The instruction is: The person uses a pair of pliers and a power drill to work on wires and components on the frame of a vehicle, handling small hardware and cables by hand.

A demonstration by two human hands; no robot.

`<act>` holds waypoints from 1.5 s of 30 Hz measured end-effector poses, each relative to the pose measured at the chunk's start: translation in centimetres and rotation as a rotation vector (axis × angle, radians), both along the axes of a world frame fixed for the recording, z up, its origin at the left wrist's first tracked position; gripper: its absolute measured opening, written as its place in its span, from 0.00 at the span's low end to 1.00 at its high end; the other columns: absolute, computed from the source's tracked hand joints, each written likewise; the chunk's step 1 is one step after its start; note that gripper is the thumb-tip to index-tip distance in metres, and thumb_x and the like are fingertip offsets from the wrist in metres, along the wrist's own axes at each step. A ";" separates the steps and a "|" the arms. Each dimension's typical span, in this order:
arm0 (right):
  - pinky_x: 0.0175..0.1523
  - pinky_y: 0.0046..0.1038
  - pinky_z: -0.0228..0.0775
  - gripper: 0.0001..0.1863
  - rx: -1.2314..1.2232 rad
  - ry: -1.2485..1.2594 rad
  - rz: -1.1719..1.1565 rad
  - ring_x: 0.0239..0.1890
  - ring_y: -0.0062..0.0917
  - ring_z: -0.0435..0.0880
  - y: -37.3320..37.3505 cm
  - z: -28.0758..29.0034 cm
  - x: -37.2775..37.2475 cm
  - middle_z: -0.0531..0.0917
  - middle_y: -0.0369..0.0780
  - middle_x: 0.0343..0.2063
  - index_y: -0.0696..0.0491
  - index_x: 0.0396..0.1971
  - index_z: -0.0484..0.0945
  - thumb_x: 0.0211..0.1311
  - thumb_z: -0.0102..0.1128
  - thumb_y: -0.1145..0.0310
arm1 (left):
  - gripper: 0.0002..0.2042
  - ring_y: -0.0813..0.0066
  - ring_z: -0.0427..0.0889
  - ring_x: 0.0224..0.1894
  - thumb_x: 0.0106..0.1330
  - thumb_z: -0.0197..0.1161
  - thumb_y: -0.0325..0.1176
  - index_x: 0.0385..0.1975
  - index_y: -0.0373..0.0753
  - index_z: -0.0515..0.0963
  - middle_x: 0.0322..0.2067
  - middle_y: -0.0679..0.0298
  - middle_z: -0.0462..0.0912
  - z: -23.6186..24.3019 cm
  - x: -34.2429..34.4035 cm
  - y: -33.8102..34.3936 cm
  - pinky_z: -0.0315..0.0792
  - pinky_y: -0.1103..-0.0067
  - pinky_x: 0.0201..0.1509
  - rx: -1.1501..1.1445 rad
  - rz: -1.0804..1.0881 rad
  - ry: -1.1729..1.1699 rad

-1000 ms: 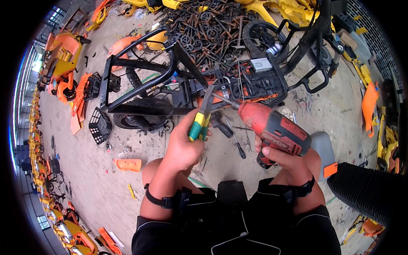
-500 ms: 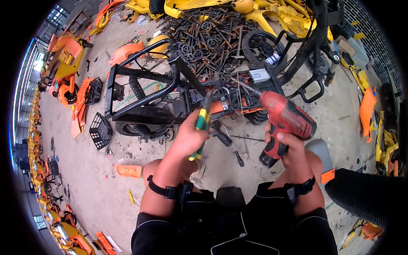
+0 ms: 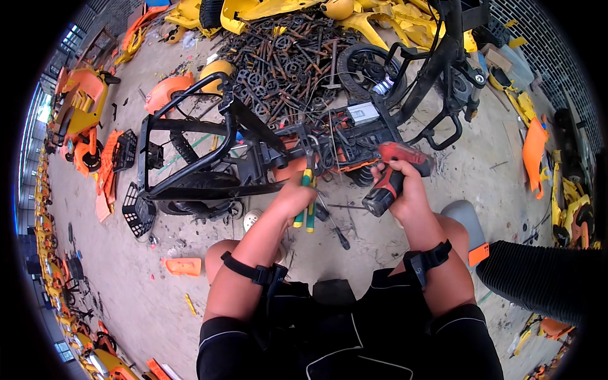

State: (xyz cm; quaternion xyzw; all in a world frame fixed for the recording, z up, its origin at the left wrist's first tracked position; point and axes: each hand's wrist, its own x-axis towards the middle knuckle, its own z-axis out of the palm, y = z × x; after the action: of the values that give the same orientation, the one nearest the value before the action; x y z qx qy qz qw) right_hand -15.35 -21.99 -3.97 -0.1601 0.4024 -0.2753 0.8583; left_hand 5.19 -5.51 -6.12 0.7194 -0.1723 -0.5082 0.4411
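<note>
My left hand (image 3: 295,196) is closed round the green-and-yellow handles of a pair of pliers (image 3: 308,218). The pliers' jaws reach forward over the middle of a stripped black scooter frame (image 3: 221,152), among cables and brackets; whether they grip anything I cannot tell. In my right hand (image 3: 408,187) is a red-and-black cordless drill (image 3: 405,154), held by its grip with the battery end toward me. It hovers at the near right side of the frame, close to a silver box (image 3: 363,113) fixed there. The drill's tip is hard to make out.
A screwdriver (image 3: 342,235) lies on the concrete floor before me. Behind the frame is a heap of rusty cranks and chainrings (image 3: 285,69), with yellow panels beyond. A black basket (image 3: 138,212) sits left; a ribbed black hose (image 3: 532,278) and an orange phone (image 3: 479,254) are right.
The drill has turned and shifted away from the frame's middle, so its tip no longer shows plainly. The pliers stay in my left hand, their jaws now lower among the frame parts. The view has shifted.
</note>
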 end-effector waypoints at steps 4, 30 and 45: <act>0.43 0.36 0.77 0.15 -0.044 0.084 0.125 0.43 0.39 0.86 0.3 0.1 0.5 0.81 0.40 0.33 0.56 0.46 0.74 0.59 0.59 0.70 | 0.25 0.66 0.78 0.38 0.53 0.57 0.23 0.55 0.32 0.71 0.38 0.56 0.78 -0.6 -0.3 -0.9 0.73 0.70 0.40 0.081 0.015 0.093; 0.46 0.36 0.76 0.17 0.072 -0.145 -0.126 0.37 0.30 0.81 -1.4 1.6 5.4 0.81 0.41 0.37 0.56 0.46 0.75 0.58 0.58 0.67 | 0.26 0.67 0.82 0.39 0.65 0.55 0.25 0.65 0.33 0.65 0.40 0.57 0.82 -8.7 0.3 -10.1 0.77 0.72 0.41 -0.144 0.369 0.108; 0.41 0.37 0.76 0.35 -0.159 -0.471 0.293 0.33 0.31 0.81 2.6 6.2 1.6 0.80 0.44 0.38 0.58 0.59 0.68 0.49 0.61 0.61 | 0.43 0.64 0.76 0.56 0.73 0.50 0.60 0.73 0.29 0.48 0.69 0.49 0.62 4.4 -2.0 -4.8 0.71 0.63 0.60 -0.852 -0.171 0.255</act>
State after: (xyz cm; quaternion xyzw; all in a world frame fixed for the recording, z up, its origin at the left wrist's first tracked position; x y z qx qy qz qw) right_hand -13.75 -19.40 2.18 -0.2148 0.1418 -0.2087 0.9435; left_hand 3.23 -10.35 -1.73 0.3887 -0.3693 -0.5112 0.6717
